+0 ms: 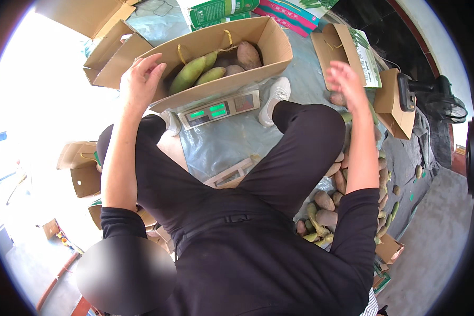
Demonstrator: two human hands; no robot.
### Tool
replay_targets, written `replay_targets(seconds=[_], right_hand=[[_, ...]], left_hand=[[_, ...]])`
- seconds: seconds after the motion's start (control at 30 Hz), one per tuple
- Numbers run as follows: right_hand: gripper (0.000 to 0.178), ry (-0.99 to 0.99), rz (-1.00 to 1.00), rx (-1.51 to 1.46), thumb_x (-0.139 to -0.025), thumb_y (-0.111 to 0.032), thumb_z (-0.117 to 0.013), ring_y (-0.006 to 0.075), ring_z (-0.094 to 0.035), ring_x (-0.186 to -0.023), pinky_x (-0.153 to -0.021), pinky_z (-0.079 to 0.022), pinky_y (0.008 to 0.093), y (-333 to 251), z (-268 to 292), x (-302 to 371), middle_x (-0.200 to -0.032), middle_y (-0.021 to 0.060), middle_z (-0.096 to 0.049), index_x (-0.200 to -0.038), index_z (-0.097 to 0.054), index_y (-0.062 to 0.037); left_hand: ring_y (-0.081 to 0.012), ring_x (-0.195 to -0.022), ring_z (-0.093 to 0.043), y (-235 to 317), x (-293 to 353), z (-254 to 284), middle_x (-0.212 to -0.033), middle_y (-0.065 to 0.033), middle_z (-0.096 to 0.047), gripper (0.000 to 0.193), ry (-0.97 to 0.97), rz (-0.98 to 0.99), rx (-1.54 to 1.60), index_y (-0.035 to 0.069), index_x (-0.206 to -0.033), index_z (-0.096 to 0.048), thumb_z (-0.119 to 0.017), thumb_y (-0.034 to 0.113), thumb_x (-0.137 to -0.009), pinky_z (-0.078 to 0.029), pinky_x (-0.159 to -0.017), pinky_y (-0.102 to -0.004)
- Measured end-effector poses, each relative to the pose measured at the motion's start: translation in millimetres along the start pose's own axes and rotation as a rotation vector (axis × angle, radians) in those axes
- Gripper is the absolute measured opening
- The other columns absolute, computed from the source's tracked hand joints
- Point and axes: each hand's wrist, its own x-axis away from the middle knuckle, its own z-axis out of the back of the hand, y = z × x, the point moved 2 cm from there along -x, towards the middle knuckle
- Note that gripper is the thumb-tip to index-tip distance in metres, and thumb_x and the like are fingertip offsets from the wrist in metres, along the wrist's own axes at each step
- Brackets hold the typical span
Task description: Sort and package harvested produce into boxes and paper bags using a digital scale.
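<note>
Two bare hands were up in front of a person sitting low in black clothes, knees spread. Nearest, beside the right thigh, lay a loose pile of fruit (326, 203), brown oval ones mixed with green mangoes, spilling along the grey plastic sheet (221, 145) that covered the floor. A small pale wooden frame (229, 175) sat between the legs.

Above the far end of that pile hung the right hand (346, 79), fingers loosely spread, slightly blurred, with nothing in it. The left hand (140, 79) was at the left end of an open cardboard box (210, 90), fingers curled over or just against its rim. It held no fruit, but whether it gripped the card I cannot tell.

The box stood on a flat weighing scale (218, 109) with lit green displays, between the person's white shoes (277, 95). Inside it lay several green mangoes (188, 75) at the left and brown fruit (248, 54) at the right, with much of the box unfilled.

By my reading, the step in hand was loading the box on the scale, caught between pieces: one hand steadying, the other empty. A next move would call for the right hand to go down to the pile, close on one fruit and carry it over the near wall without nudging the box off the scale.

Farther off lay more empty cartons (110, 52), handled paper boxes (347, 50) and a dark fan (442, 100).
</note>
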Motion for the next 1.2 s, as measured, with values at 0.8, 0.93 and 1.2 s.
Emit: replay_targets(seconds=[0.8, 0.93, 1.2], right_hand=[[0.05, -0.002, 0.395, 0.314, -0.077, -0.018, -0.071, 0.0213, -0.062, -0.095, -0.082, -0.05, 0.0337, -51.4, -109.6, -76.2, -0.107, 0.013, -0.064, -0.123, -0.054, -0.0062], [0.044, 0.025, 0.309, 0.2, -0.08, -0.02, -0.068, 0.0144, -0.06, -0.086, -0.072, -0.047, 0.0293, -57.0, -93.6, -75.4, -0.1, 0.0055, -0.064, -0.122, -0.056, -0.0089], [0.04, -0.134, 0.14, 0.26, -0.085, -0.029, -0.064, 0.0076, -0.052, -0.08, -0.068, -0.041, 0.0269, -48.0, -78.1, -80.2, -0.096, -0.0034, -0.062, -0.121, -0.057, -0.0144]], left_hand=[[-0.0123, -0.084, -0.057, -74.6, -2.4, 8.5, -0.087, -0.004, -0.061, 0.039, 0.296, 0.089, 0.096, 0.005, -0.12, -0.057, -0.065, 0.013, -0.082, -0.047, -0.078, -0.0277], [-0.0137, -0.091, -0.058, -45.0, 11.0, 64.1, -0.093, -0.0055, -0.064, 0.035, 0.301, 0.112, 0.029, 0.007, -0.118, -0.06, -0.064, 0.017, -0.084, -0.044, -0.086, -0.03], [-0.0176, -0.089, -0.062, -68.6, 147.2, 157.1, -0.101, -0.0086, -0.066, 0.025, 0.383, 0.498, -0.193, 0.006, -0.108, -0.065, -0.062, 0.017, -0.086, -0.048, -0.081, -0.0299]])
